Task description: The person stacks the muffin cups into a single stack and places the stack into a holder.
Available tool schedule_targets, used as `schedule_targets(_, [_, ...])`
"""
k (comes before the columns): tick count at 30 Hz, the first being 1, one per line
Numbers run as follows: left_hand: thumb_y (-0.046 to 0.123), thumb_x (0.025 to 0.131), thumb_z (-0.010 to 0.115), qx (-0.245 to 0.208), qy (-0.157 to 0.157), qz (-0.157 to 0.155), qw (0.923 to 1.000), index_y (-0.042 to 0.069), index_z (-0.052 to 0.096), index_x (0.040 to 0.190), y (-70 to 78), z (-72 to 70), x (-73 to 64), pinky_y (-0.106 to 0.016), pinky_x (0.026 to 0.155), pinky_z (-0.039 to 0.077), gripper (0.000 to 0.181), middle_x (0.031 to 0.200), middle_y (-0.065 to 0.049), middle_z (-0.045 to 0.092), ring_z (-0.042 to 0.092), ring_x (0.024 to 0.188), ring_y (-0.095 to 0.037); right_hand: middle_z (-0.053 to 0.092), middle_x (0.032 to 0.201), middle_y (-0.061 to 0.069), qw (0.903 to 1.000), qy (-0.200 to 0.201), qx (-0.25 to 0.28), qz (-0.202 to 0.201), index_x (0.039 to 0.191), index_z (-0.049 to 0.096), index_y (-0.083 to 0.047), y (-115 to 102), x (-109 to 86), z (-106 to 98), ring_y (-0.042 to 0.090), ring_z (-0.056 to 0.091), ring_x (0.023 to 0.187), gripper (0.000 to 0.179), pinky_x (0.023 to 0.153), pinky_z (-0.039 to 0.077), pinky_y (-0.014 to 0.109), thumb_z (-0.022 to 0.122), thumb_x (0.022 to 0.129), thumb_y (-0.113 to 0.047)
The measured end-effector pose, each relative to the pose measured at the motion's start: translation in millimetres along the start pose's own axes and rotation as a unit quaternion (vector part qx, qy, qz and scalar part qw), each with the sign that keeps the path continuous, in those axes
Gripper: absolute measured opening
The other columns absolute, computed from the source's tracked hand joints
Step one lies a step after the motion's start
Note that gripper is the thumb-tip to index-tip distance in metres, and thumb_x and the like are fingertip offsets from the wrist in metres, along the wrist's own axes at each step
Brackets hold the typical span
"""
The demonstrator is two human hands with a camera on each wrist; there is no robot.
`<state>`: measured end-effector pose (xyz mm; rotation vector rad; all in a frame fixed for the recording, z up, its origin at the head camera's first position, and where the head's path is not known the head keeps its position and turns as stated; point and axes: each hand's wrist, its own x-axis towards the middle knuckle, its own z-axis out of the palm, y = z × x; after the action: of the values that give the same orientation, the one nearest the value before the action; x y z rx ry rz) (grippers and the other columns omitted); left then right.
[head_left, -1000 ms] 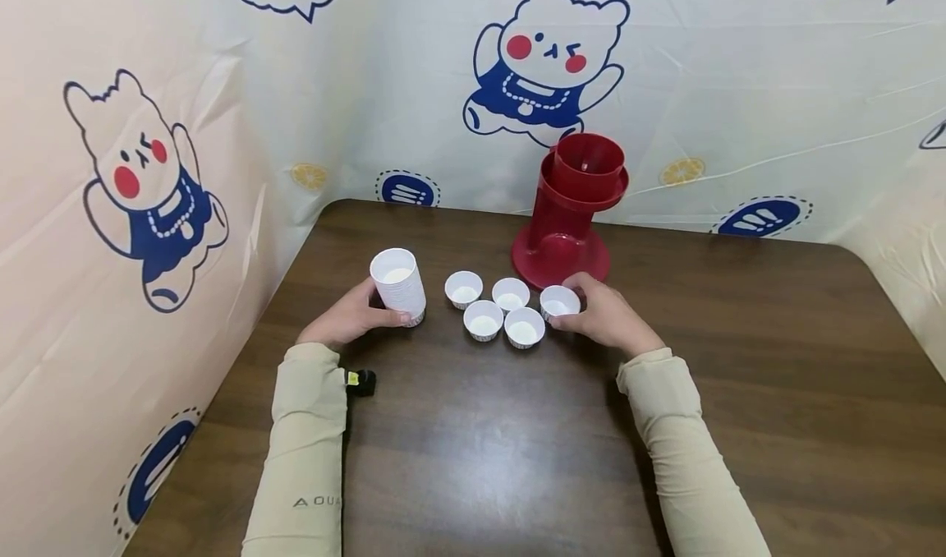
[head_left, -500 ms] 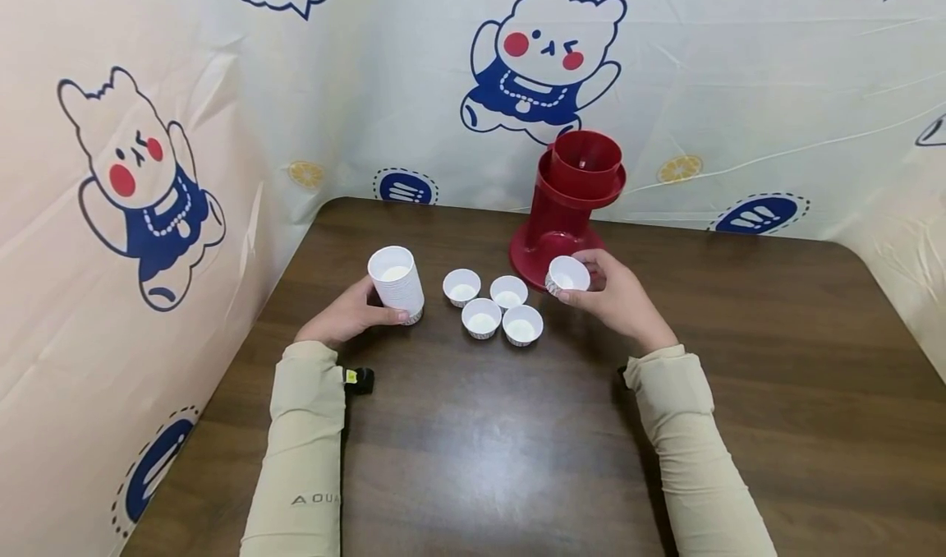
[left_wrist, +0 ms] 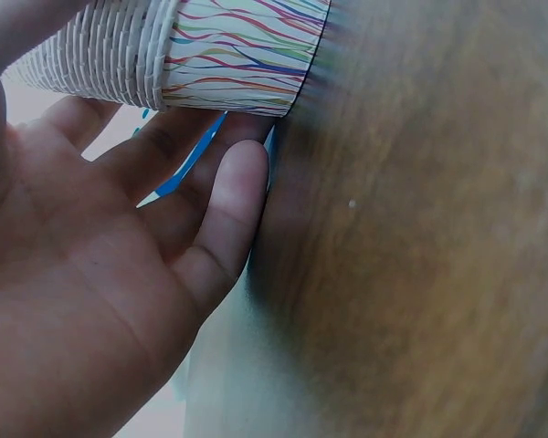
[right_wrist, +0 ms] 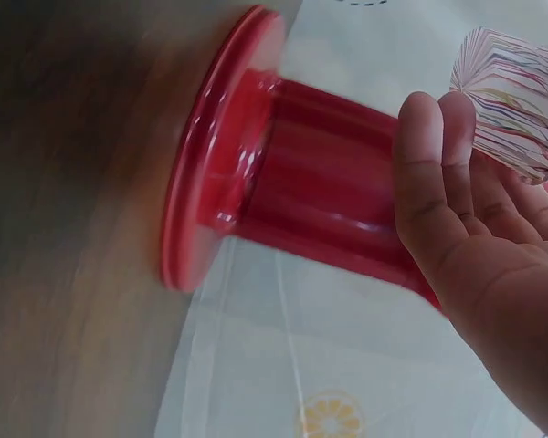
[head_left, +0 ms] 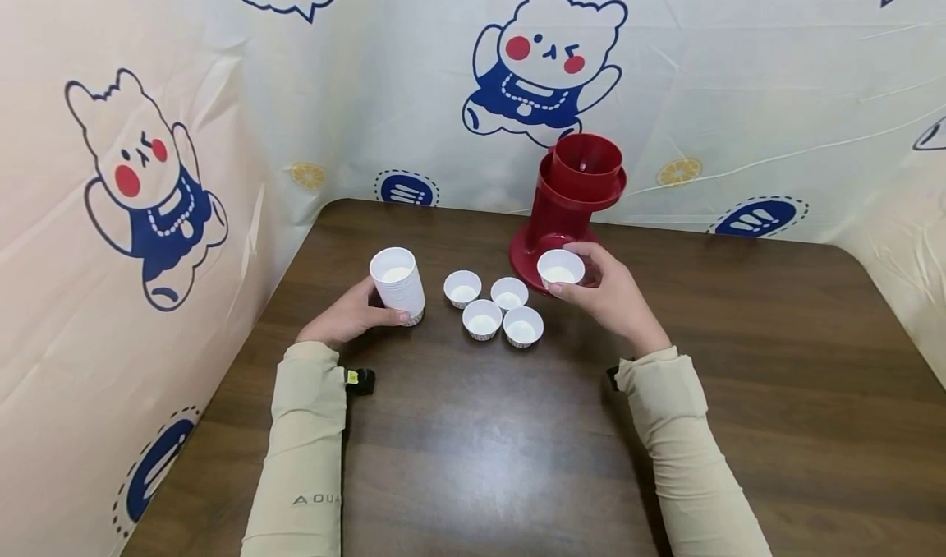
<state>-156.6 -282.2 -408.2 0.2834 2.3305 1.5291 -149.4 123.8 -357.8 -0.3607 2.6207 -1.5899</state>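
While left hand [head_left: 346,315] grips stack [head_left: 400,284], right hand [head_left: 612,296] aloft, pinching cup [head_left: 559,266]

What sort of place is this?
Probably a screened-off indoor tabletop workspace: a brown wood-grain table, pale cartoon-printed sheeting behind it and at its sides, and a tall stack of white paper cups.

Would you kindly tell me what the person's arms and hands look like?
The left hand and right hand are bare. The left sleeve and right sleeve are pale beige, the left with dark lettering. A black device with a yellow patch shows at the left cuff.
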Motion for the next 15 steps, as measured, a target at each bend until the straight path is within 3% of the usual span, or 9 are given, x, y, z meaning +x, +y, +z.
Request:
schedule_targets(8, [0.013, 0.086, 0.081, 0.001, 0.000, -0.002, 1.0000, 0.001, 0.034, 0.149, -0.2, 0.5, -0.6, -0.052, 0.112, 0.028, 0.079, 0.142, -0.023, 0.049, 0.044, 0.129, -0.038, 0.060, 0.124, 0.009, 0.9991, 0.000, 0.030, -0.029, 0.138, 0.058, -0.012, -21, 6.0, 15, 0.028, 0.056, 0.102, 0.057, 0.086, 0.049, 0.040, 0.081, 0.087, -0.024])
schedule_targets(15, [0.013, 0.086, 0.081, 0.003, 0.001, -0.004, 1.0000, 0.000, 0.035, 0.148, 0.0, 0.5, -0.2, -0.053, 0.112, 0.028, 0.078, 0.142, -0.023, 0.049, 0.044, 0.129, -0.038, 0.062, 0.119, 0.008, 0.9957, -0.011, 0.048, -0.078, 0.135, 0.058, -0.009, -49, 15.2, 34, 0.026, 0.057, 0.100, 0.053, 0.085, 0.049, 0.041, 0.080, 0.087, -0.020])
